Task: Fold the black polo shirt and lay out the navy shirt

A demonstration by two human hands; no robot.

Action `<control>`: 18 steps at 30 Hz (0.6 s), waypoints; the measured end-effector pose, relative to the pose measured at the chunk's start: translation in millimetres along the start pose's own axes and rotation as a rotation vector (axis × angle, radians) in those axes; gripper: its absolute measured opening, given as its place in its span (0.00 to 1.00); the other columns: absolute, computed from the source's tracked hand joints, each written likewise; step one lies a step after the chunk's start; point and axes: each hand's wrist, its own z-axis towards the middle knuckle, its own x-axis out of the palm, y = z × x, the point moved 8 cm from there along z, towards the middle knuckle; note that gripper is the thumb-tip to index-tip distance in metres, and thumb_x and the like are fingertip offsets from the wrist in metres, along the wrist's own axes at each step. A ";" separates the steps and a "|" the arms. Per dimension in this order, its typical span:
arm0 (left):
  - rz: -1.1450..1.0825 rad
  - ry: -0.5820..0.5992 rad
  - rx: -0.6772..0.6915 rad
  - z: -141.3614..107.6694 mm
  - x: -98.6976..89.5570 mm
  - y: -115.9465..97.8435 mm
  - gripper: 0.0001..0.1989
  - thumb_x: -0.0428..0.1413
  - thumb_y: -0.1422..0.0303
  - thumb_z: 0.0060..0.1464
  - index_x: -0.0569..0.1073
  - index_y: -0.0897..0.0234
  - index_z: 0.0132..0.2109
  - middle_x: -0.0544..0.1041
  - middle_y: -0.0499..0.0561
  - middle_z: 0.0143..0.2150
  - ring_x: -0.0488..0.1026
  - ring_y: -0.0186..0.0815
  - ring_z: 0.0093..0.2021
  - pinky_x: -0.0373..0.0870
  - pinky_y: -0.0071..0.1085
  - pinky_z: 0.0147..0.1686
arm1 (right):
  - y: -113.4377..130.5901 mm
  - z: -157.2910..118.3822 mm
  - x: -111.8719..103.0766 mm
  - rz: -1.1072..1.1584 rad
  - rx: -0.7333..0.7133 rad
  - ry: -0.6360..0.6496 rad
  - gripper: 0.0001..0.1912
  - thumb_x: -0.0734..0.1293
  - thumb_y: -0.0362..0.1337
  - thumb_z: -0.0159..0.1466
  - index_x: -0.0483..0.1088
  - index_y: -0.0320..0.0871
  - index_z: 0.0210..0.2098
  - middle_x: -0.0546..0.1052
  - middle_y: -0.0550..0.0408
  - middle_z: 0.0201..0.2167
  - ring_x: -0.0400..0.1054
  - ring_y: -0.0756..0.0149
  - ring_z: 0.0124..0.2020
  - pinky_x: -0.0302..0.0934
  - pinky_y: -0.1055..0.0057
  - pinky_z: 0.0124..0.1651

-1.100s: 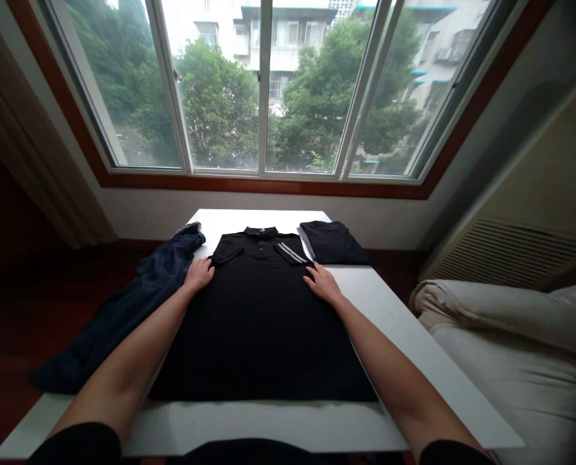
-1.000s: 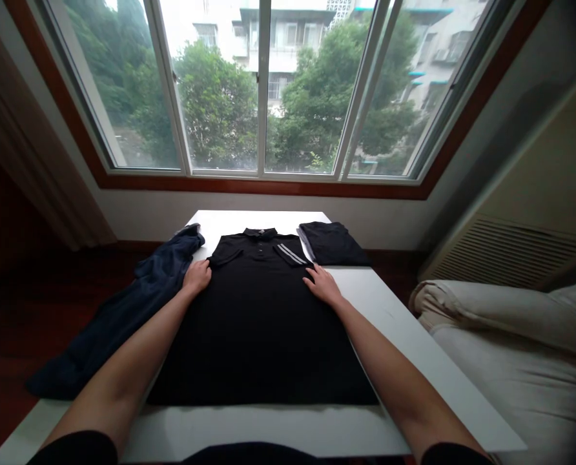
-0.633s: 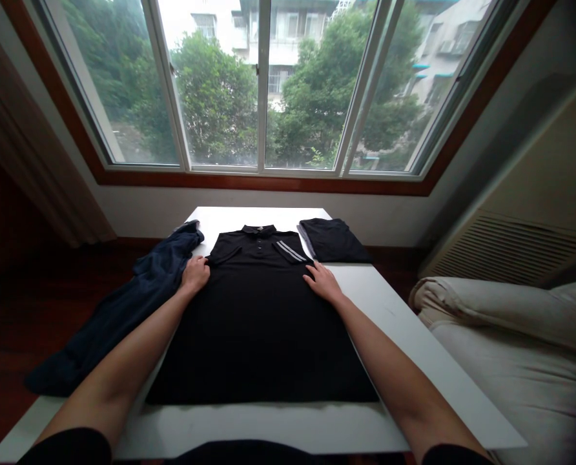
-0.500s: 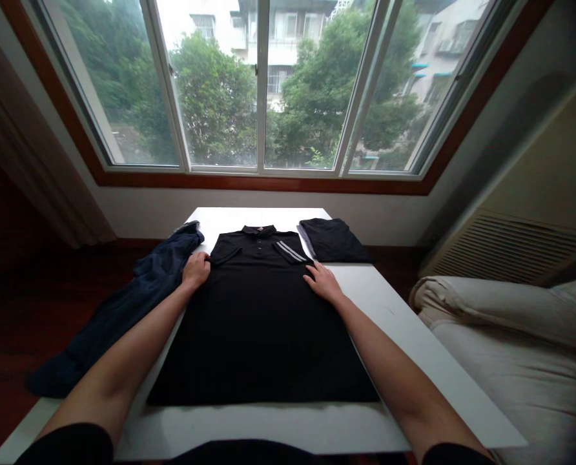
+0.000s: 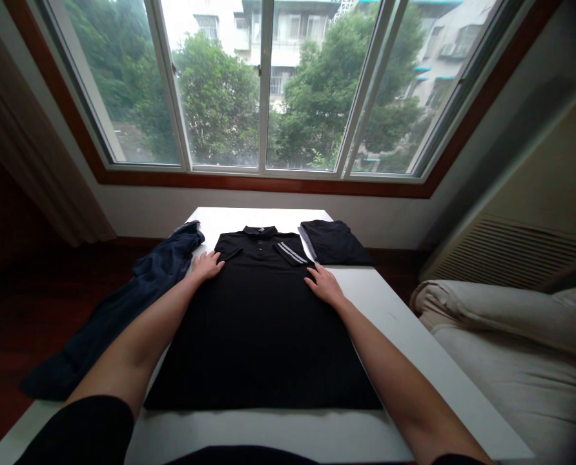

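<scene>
Shirt [image 5: 263, 329], black, lay face-up on the white table [image 5: 404, 336], sleeves [image 5: 292, 253] turned inward; the left hand [image 5: 207, 266] and right hand [image 5: 325, 284] rested open at its side edges, apparently to keep it flat.

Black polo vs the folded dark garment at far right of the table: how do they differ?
Spread: the black polo lies flat, collar and sleeves showing; the folded dark garment is a compact bundle.
Area: the polo covers far more table than the bundle.
Contact: the left hand and right hand are at the polo's side edges; neither touches the bundle.
Shared: both dark, on the white table.
</scene>
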 end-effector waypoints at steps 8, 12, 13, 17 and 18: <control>0.020 -0.097 0.004 16.0 -9.5 -15.8 0.33 0.45 0.46 0.67 0.67 0.62 0.68 0.54 0.64 0.76 0.48 0.56 0.75 0.47 0.55 0.69 | 6.8 0.4 -4.2 0.009 -0.037 -0.028 0.28 0.62 0.50 0.72 0.68 0.45 0.66 0.61 0.45 0.72 0.52 0.52 0.73 0.47 0.57 0.73; 0.002 -0.011 0.068 24.5 0.6 -35.4 0.35 0.42 0.47 0.69 0.59 0.63 0.73 0.52 0.63 0.77 0.49 0.52 0.76 0.48 0.50 0.70 | 18.7 10.1 -11.0 0.050 -0.102 -0.071 0.26 0.62 0.50 0.72 0.70 0.46 0.65 0.62 0.47 0.71 0.54 0.53 0.72 0.48 0.57 0.73; 0.010 0.037 0.076 25.4 5.3 -39.2 0.36 0.41 0.47 0.69 0.56 0.63 0.74 0.50 0.63 0.77 0.48 0.53 0.76 0.47 0.51 0.70 | 21.0 13.6 -12.5 0.062 -0.111 -0.083 0.25 0.62 0.49 0.73 0.70 0.46 0.65 0.62 0.47 0.71 0.54 0.53 0.72 0.49 0.57 0.73; 0.057 0.086 0.064 23.6 10.0 -47.3 0.39 0.37 0.44 0.69 0.52 0.65 0.76 0.47 0.66 0.78 0.45 0.57 0.76 0.43 0.57 0.70 | 26.0 26.6 -13.2 0.082 -0.126 -0.075 0.26 0.62 0.48 0.73 0.68 0.45 0.66 0.62 0.45 0.71 0.55 0.53 0.71 0.50 0.58 0.72; 0.063 0.069 0.050 22.4 7.9 -48.0 0.39 0.37 0.44 0.69 0.53 0.65 0.76 0.48 0.67 0.78 0.45 0.58 0.76 0.42 0.57 0.70 | 27.2 28.9 -12.7 0.074 -0.136 -0.057 0.27 0.63 0.49 0.72 0.67 0.45 0.67 0.62 0.44 0.71 0.55 0.52 0.71 0.50 0.58 0.72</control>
